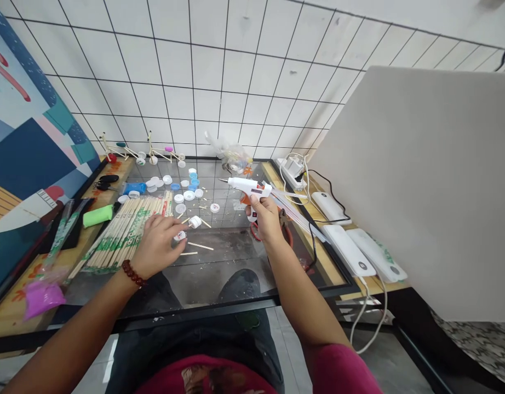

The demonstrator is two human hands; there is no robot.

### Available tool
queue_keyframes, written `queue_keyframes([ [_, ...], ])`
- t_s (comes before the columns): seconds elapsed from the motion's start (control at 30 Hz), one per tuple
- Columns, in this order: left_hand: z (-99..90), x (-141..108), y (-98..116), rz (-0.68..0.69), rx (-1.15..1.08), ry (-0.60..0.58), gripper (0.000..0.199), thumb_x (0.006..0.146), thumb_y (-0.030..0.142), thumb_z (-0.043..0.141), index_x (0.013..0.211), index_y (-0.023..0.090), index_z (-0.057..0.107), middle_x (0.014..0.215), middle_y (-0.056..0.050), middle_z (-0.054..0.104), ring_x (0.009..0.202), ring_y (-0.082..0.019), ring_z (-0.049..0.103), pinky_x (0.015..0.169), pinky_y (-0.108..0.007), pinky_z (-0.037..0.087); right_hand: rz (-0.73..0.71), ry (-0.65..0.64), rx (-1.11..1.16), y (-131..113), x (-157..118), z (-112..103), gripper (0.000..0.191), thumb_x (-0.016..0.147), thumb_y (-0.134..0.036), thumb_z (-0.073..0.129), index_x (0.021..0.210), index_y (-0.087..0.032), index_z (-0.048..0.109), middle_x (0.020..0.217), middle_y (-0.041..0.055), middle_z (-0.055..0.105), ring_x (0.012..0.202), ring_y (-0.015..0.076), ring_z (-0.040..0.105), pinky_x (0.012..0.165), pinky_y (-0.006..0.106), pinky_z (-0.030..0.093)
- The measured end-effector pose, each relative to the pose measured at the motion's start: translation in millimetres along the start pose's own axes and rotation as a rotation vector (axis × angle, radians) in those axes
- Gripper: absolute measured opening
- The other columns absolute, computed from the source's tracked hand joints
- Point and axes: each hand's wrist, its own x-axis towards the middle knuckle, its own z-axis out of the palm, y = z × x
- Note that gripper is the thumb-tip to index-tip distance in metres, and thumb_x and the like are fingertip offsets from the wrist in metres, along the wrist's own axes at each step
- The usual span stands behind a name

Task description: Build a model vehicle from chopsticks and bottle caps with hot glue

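My right hand (265, 216) is wrapped round the grip of a white hot glue gun (248, 187), its nozzle pointing left above the glass tabletop. My left hand (162, 243) hovers over the table with thumb and fingers apart. Its index fingertip reaches a small white bottle cap (195, 221), and whether it presses on the cap I cannot tell. Below that finger another bottle cap (181, 236) lies partly covered. Cut wooden sticks (200, 246) are on the glass beside the hand. Under and left of my left wrist is a pack of wrapped chopsticks (121, 232).
White and blue bottle caps (189, 195) are scattered at the centre. Stick models (151, 150) stand at the back left. Red-handled pliers (256, 231) and glue sticks (296, 210) lie near my right hand. White power strips (349, 249) and cables line the right edge.
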Motion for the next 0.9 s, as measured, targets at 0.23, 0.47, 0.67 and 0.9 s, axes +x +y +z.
queue_keyframes([
  [0.23,10.1,15,72,0.131,0.149,-0.422,0.030,0.083,-0.004,0.052,0.091,0.012,0.077,0.094,-0.016,0.072,0.095,-0.028,0.064,0.081,-0.041,0.050,0.023,0.071,-0.003,0,3,-5,0.039,0.076,-0.055,0.073,0.090,-0.020,0.065,0.072,-0.0028,0.062,0.051,0.0088,0.044,0.050,0.026,0.032],
  [0.47,26.6,15,93,0.041,0.084,-0.393,0.030,0.077,-0.010,0.050,0.081,0.008,0.073,0.086,-0.021,0.070,0.084,-0.029,0.065,0.070,-0.040,0.048,0.068,0.076,-0.004,0,3,-7,0.041,0.074,-0.058,0.075,0.087,-0.021,0.064,0.067,-0.0040,0.059,0.050,0.0091,0.044,0.048,0.025,0.028],
  [0.67,17.2,13,70,-0.018,-0.118,-0.277,0.017,0.089,0.009,0.056,0.086,0.015,0.071,0.088,-0.012,0.074,0.088,-0.025,0.069,0.073,-0.035,0.053,0.035,0.035,-0.042,4,3,-6,0.041,0.077,-0.059,0.072,0.087,-0.020,0.064,0.072,-0.0017,0.063,0.051,0.0089,0.044,0.050,0.025,0.032],
  [0.9,-2.7,32,21,-0.674,-1.196,0.300,0.029,0.071,0.038,0.085,0.085,0.018,0.070,0.080,-0.004,0.074,0.070,-0.016,0.066,0.067,-0.028,0.052,0.012,-0.069,-0.049,5,-5,4,0.044,0.078,-0.062,0.071,0.087,-0.019,0.066,0.073,0.0007,0.067,0.052,0.0101,0.046,0.051,0.026,0.036],
])
